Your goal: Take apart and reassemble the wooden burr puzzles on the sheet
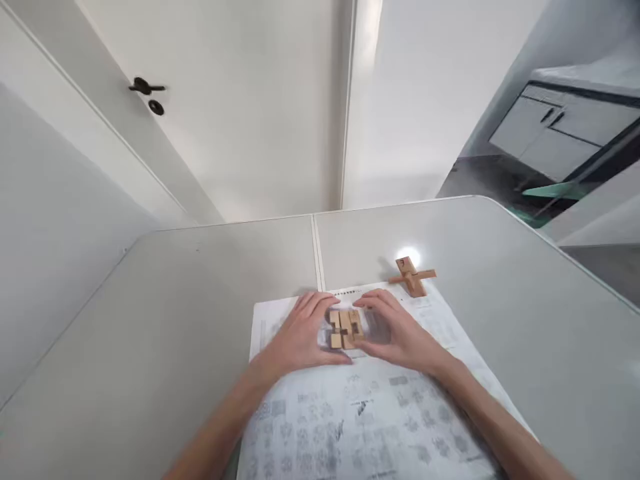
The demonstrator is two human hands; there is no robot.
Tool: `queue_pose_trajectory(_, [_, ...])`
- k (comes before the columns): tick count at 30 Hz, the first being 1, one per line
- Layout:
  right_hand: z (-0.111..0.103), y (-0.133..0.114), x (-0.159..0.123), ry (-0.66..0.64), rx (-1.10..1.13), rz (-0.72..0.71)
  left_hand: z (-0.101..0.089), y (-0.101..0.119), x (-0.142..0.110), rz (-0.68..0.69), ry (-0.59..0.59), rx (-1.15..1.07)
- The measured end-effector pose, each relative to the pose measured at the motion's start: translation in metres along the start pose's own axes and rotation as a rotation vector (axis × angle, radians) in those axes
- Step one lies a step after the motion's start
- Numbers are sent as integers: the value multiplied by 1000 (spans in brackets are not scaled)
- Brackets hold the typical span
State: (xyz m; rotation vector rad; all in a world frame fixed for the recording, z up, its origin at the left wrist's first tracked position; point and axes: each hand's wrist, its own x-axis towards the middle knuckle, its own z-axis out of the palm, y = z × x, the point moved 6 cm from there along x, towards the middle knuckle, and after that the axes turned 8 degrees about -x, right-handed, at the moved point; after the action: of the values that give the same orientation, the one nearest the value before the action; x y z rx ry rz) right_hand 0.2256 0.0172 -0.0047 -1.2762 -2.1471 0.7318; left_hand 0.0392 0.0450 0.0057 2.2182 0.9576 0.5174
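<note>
Printed sheet (390, 427) and marked wooden cross (412, 276) seem too blurred to read.

Blocks (345, 321) lie on paper (370, 427) atop the table (200, 300).

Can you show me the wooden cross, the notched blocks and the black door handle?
Wooden cross (411, 276): head view, its middle.
Notched blocks (347, 321): head view, the middle block.
Black door handle (143, 85): head view, its round base.

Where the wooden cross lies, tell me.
In the head view, the wooden cross lies right of centre, beyond the right hand, by the printed sheet's far-right corner.
</note>
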Motion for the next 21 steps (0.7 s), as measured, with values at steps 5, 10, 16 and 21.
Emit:
queue_pose_trajectory(5, [6,1,-1,-48,-50,-30,-7,-5,-5,12,-4,-78])
queue_pose_trajectory(10, [0,-1,1,-35,88,45,-10,-10,-8,-99,37,-277])
queue_pose_trajectory(16, [-5,-4,4,29,305,182,-13,-17,-10,-29,176,-270])
queue_pose_trajectory(21, [1,-4,4,60,342,208,-10,-9,-11,62,201,-148])
